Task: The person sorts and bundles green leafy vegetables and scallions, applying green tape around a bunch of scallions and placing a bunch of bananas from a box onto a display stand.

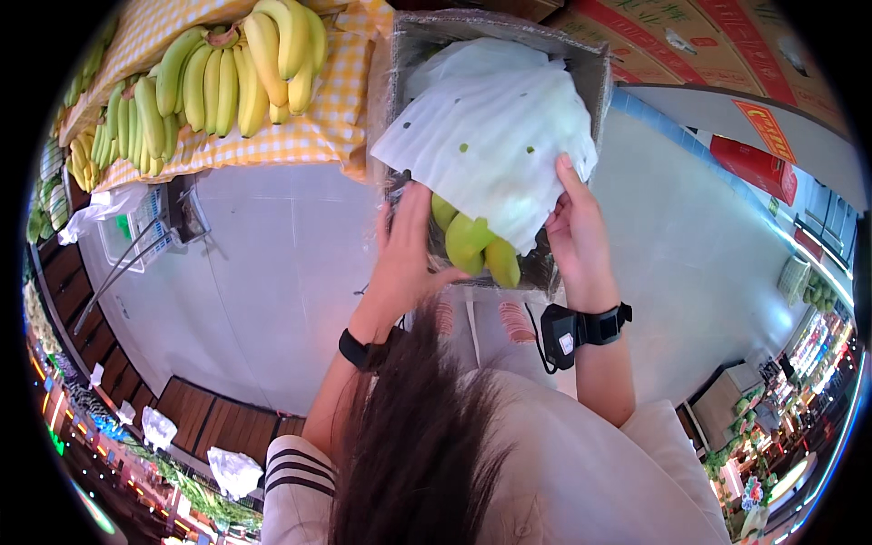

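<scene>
Before me is a cardboard box (605,88) with clear plastic film over its edges. In it lies a white perforated liner sheet (490,129), spread over green-yellow bananas (470,245) whose lower ends show at the near side. Pinched between thumb and fingers of my right hand (579,231) is the sheet's right edge. My left hand (409,245) lies along the box's near left side, fingers stretched towards the sheet's left corner and thumb beside the bananas. It appears to hold nothing. The rest of the fruit is hidden beneath the sheet.
Bunches of bananas (218,88) lie on a yellow checked cloth (340,129) to the left. Below them a white plastic basket (129,225) stands on the grey floor (272,272). Printed cartons (681,41) are stacked at the upper right. Wooden slatted staging (204,415) borders the lower left.
</scene>
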Motion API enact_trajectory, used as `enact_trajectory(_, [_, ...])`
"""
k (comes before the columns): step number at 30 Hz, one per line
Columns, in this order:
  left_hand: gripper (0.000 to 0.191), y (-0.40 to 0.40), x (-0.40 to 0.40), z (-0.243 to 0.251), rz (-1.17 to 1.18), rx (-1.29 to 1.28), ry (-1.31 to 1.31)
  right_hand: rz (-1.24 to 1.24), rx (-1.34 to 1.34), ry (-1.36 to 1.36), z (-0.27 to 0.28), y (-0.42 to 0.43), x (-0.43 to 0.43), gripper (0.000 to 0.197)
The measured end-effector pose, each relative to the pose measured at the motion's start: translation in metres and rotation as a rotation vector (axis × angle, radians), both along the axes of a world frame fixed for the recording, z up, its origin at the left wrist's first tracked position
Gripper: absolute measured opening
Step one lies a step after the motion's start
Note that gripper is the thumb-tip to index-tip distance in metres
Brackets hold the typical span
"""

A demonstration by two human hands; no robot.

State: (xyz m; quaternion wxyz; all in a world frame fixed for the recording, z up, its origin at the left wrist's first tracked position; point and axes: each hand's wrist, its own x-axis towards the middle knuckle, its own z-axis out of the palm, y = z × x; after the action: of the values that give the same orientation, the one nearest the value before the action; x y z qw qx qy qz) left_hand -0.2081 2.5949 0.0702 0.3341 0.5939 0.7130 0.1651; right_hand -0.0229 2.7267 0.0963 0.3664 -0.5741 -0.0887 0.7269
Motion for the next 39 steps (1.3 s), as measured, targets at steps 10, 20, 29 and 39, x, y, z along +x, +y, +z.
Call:
enact_trajectory(10, [0.092, 0.064, 0.014, -0.043, 0.649, 0.056, -0.877, 0.175, -0.015, -0.093, -0.041, 0.001, -0.008, 0.045])
enact_trajectory(20, [0.071, 0.080, -0.004, -0.042, 0.434, 0.312, -0.577, 0.569, 0.142, -0.548, -0.049, 0.001, 0.018, 0.041])
enact_trajectory(29, [0.023, 0.087, 0.023, -0.012, 0.049, 0.591, -0.028, 0.938, 1.353, -1.281, -0.020, 0.021, -0.025, 0.040])
enact_trajectory(39, [0.042, 0.078, 0.038, 0.022, 0.168, 0.751, -0.373, 0.010, 1.073, -1.134, 0.051, 0.002, 0.044, 0.019])
